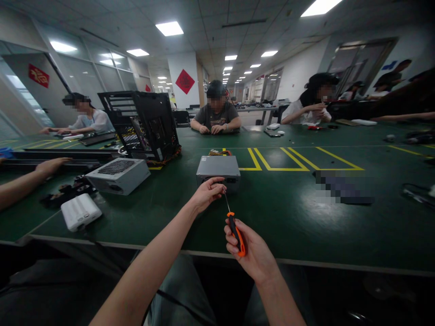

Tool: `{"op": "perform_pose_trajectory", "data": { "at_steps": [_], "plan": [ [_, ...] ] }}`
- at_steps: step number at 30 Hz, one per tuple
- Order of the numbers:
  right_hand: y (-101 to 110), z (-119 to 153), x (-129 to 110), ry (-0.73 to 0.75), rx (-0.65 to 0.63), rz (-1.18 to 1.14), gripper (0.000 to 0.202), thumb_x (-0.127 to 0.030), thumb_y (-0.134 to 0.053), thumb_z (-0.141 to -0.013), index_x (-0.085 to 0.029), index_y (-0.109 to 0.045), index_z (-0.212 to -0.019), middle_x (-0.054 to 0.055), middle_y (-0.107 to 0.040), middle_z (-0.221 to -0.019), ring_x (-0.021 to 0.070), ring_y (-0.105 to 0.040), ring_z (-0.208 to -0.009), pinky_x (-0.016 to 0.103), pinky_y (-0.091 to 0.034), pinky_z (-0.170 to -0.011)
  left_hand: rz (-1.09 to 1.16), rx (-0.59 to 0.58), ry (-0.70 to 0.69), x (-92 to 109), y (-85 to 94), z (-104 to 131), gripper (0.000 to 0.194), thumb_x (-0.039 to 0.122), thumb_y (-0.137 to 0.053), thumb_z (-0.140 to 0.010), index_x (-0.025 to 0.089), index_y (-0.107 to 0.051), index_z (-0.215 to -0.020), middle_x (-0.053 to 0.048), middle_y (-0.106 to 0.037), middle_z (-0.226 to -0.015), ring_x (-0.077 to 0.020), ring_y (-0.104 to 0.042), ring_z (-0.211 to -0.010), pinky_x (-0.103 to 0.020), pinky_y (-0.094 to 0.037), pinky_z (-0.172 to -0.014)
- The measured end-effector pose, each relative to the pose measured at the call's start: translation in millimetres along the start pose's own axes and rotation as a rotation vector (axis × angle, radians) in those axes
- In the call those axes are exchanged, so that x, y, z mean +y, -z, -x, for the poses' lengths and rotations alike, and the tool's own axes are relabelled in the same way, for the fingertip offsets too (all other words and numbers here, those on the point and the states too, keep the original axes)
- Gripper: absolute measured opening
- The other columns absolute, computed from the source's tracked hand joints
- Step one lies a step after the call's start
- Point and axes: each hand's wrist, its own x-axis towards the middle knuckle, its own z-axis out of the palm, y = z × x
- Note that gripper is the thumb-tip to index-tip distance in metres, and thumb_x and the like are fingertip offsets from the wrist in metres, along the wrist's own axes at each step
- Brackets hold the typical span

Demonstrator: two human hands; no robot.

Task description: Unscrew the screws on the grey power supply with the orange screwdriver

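My right hand [249, 249] is wrapped round the orange and black handle of a screwdriver [237, 237], whose thin shaft points up and away from me. At the tip of that shaft, the fingers of my left hand [210, 194] are pinched together; whatever is between them is too small to make out. Just beyond my left hand, a grey power supply unit [218, 166] sits on the green table, its socket side facing me and partly covered by my fingers. Coloured cables [220, 153] lie behind it.
To the left stand a second power supply [118, 174], an open black computer case [146, 127] and a white box-shaped device [80, 212]. Another person's arm [34, 179] reaches in at the left edge. A dark, blurred-out flat object [343, 188] lies right. Several people sit around the table [282, 217].
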Motion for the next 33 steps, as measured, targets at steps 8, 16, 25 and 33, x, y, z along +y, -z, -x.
{"op": "perform_pose_trajectory", "data": {
  "at_steps": [8, 16, 25, 33],
  "plan": [
    [1.9, -0.4, 0.6, -0.016, -0.018, 0.015, 0.013, -0.023, -0.058, -0.077, -0.012, -0.061, -0.084, 0.001, -0.056, -0.065, 0.0047, -0.043, -0.048, 0.016, -0.029, -0.042, 0.024, -0.015, -0.013, 2.2, -0.9, 1.9, 0.041, 0.023, -0.073, -0.068, 0.017, -0.057, -0.106, -0.002, -0.062, -0.084, -0.007, -0.058, -0.069, -0.016, -0.045, -0.058],
    [1.3, 1.0, 0.1, -0.015, -0.024, 0.03, 0.013, -0.023, -0.057, -0.078, -0.012, -0.061, -0.085, 0.001, -0.057, -0.066, 0.005, -0.043, -0.049, 0.017, -0.03, -0.043, 0.056, -0.026, 0.0, 3.8, -0.8, 3.5, 0.041, 0.021, -0.072, -0.069, 0.017, -0.058, -0.107, -0.002, -0.062, -0.085, -0.0071, -0.058, -0.068, -0.018, -0.046, -0.059],
    [1.8, 0.1, -0.1, -0.015, -0.016, 0.038, 0.015, -0.024, -0.059, -0.076, -0.012, -0.06, -0.085, 0.001, -0.056, -0.066, 0.0049, -0.043, -0.049, 0.017, -0.029, -0.043, 0.064, -0.034, 0.006, 4.3, -1.2, 3.3, 0.039, 0.02, -0.073, -0.068, 0.017, -0.059, -0.105, -0.001, -0.062, -0.084, -0.0062, -0.057, -0.067, -0.017, -0.045, -0.058],
    [2.3, 1.2, 0.6, -0.022, -0.022, 0.044, 0.016, -0.025, -0.06, -0.075, -0.012, -0.061, -0.085, 0.001, -0.057, -0.066, 0.005, -0.044, -0.049, 0.017, -0.029, -0.043, 0.063, -0.015, 0.032, 3.5, -1.3, 3.4, 0.03, 0.025, -0.075, -0.065, 0.015, -0.061, -0.089, 0.001, -0.059, -0.079, -0.0042, -0.053, -0.062, -0.017, -0.044, -0.057]
  ]
}}
